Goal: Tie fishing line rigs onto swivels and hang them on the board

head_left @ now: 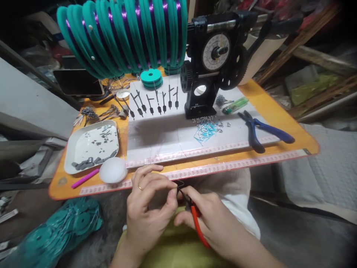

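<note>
My left hand (150, 203), with a ring on one finger, is closed in a pinch of thumb and forefinger near the front edge of the table. A thin line (181, 182) makes a small loop at those fingertips. Red-handled pliers (198, 229) lie in the closed grip of my right hand (213, 217). Their narrow dark jaws meet the left fingertips at the line. Exactly where the jaws touch is too small to tell. Faint strands run from the table toward my hands.
Green spools (122, 37) hang above the table beside a black dial machine (199, 89). Blue-handled pliers (255, 132), a green cutter (235, 105) and blue-white bits (205, 132) lie on the white board (156, 139). At left are a white tray (67, 158), a round white lid (113, 170) and a pink stick (85, 178).
</note>
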Motion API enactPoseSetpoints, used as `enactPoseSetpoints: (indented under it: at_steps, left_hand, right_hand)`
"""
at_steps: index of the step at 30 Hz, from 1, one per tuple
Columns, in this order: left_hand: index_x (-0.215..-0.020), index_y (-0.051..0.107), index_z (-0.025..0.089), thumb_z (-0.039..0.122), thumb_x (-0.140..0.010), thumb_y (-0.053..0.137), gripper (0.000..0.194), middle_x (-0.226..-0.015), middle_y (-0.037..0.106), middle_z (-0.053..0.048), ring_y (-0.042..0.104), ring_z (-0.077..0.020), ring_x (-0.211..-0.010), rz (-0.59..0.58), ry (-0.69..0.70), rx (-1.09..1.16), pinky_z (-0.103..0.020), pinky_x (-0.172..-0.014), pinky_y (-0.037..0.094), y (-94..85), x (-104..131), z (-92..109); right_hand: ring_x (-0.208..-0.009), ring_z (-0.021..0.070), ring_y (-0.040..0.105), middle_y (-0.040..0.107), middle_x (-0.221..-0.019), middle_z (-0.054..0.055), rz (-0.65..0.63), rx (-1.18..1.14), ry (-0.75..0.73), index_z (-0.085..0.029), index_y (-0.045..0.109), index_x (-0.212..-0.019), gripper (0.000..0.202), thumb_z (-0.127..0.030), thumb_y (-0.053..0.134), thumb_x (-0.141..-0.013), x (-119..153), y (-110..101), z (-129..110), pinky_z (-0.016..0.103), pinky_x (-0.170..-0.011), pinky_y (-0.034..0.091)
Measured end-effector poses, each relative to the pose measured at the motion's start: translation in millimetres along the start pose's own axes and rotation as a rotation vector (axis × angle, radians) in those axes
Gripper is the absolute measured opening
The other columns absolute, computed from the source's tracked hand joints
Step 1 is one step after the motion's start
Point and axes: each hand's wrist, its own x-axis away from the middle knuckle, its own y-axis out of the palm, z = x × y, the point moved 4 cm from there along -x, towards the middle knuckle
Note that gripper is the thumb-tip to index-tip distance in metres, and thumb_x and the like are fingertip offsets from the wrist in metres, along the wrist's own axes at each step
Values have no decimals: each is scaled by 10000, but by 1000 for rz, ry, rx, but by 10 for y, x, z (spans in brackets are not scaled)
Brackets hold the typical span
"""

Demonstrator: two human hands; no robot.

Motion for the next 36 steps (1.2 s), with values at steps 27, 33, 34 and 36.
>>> enactPoseSetpoints:
  at_steps: [27,33,34,36]
  left_hand:
    - [-925,719,234,-18,-770,647,304,-944,615,-56,547,-256,-1002,-33,378,-434,-411,-868,462,-525,224,-124]
    - [-1031,718,203,0,-791,705,315,-1003,632,-100,543,-269,-1020,-137,449,-618,-420,-887,464,-518,260,-368]
    - [-1013,718,180,-3,-781,724,295,-989,654,-98,559,-259,-1001,-111,446,-583,-409,-874,474,-525,248,-358]
    - [-980,717,140,-12,-755,757,275,-948,687,-86,590,-234,-953,-53,435,-485,-379,-838,494,-533,212,-288]
  right_hand:
    - [-554,118,450,553,-618,-66,-49,-190,115,-238,576,-880,130,-367,571,-899,110,-14,218,217,-560,387]
    - [-476,101,443,515,-563,-82,-8,-190,29,-235,600,-916,146,-380,579,-910,99,72,189,203,-514,395]
    - [-461,99,436,510,-551,-84,10,-188,9,-232,605,-915,151,-381,583,-913,101,72,168,200,-496,391]
    - [-440,96,435,515,-535,-86,49,-172,-48,-222,617,-929,151,-372,598,-918,104,60,114,195,-464,386]
